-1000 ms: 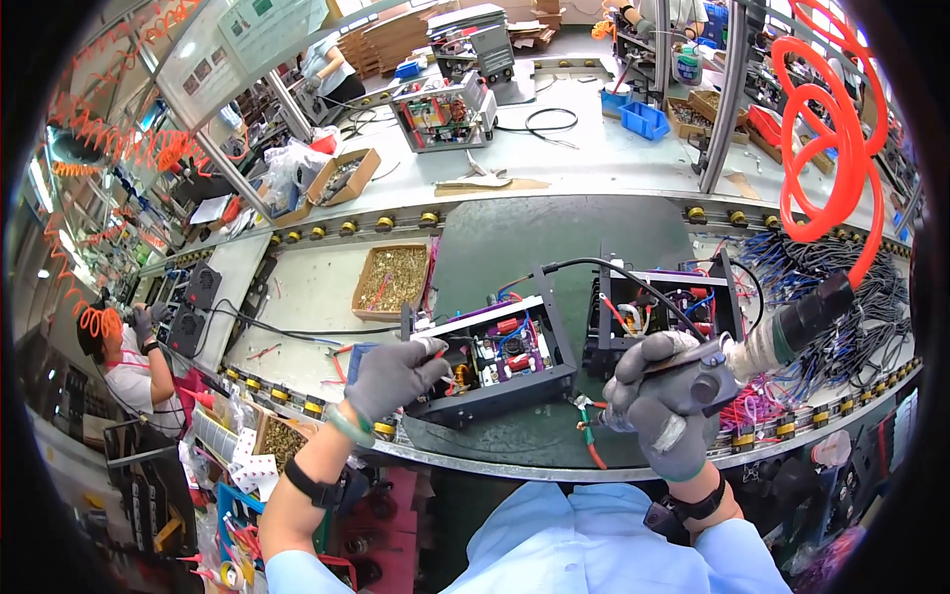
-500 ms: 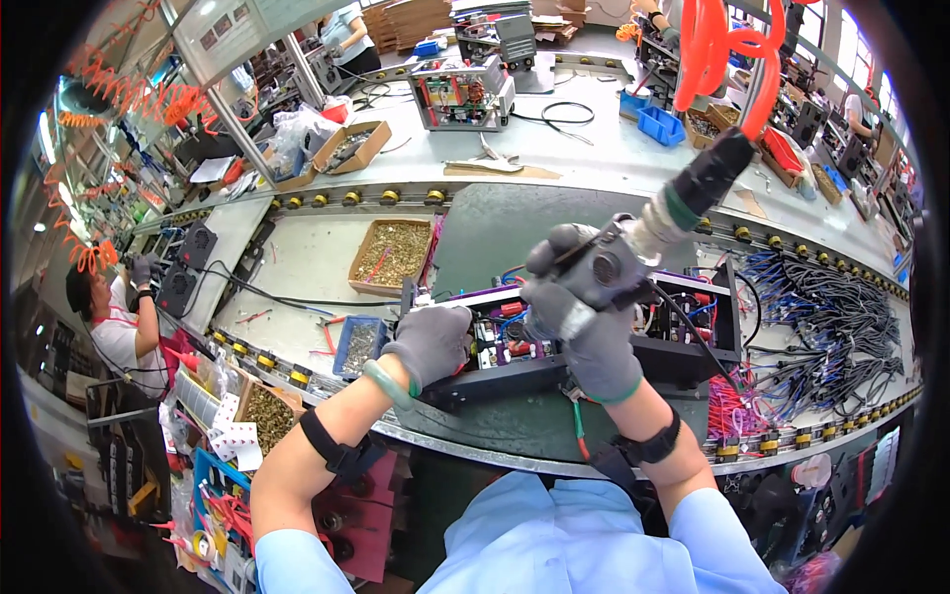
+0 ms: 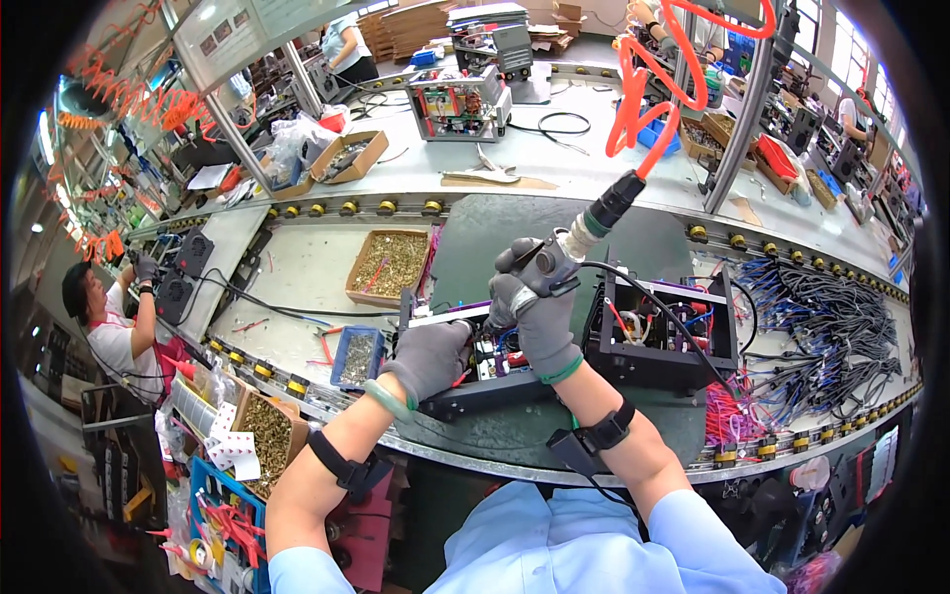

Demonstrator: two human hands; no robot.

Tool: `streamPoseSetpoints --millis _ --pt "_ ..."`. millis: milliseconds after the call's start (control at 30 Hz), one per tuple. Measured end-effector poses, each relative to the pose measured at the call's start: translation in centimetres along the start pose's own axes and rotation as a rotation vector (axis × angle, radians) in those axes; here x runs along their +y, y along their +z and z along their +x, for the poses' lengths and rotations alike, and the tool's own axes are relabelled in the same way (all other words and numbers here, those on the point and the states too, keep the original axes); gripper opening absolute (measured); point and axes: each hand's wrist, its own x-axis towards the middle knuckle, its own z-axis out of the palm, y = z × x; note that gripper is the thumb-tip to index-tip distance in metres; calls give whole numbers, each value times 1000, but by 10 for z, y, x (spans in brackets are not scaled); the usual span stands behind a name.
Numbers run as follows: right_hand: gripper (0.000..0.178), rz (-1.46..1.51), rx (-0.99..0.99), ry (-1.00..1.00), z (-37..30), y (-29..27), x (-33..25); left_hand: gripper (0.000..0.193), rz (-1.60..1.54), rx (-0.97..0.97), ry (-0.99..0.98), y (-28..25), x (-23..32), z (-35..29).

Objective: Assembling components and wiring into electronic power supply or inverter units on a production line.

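My right hand (image 3: pixel 537 322), in a grey glove, grips an air screwdriver (image 3: pixel 550 267) whose back end tilts up and right into an orange coiled hose (image 3: pixel 648 109). The tool's tip is hidden behind my gloves. At the left end of an open black metal chassis (image 3: pixel 485 391) my left hand (image 3: pixel 431 354), also gloved, has its fingers curled in over the parts; what they hold is hidden. Wires and circuit parts show inside that chassis. Beside it on the right stands a second open black chassis (image 3: pixel 648 356) with red and blue wires.
A carton of small brass-coloured parts (image 3: pixel 387 267) and a blue tray of screws (image 3: pixel 358 356) lie left of the chassis. Bundled black cables (image 3: pixel 831 317) cover the bench at right. Behind the roller line stands an open machine (image 3: pixel 457 104). A co-worker (image 3: pixel 124 327) works at far left.
My right hand has brought the air screwdriver left and down, close to my left hand. The hose has stretched along with it. My left hand has barely moved.
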Motion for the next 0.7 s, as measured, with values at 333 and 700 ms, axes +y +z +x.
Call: streamPoseSetpoints --millis 333,700 --pt "35 -285 -232 7 3 33 17 22 -119 40 30 2 -6 -8" --pt "35 -349 -477 191 21 40 14 35 -1956 464 -534 -17 -21 -101"
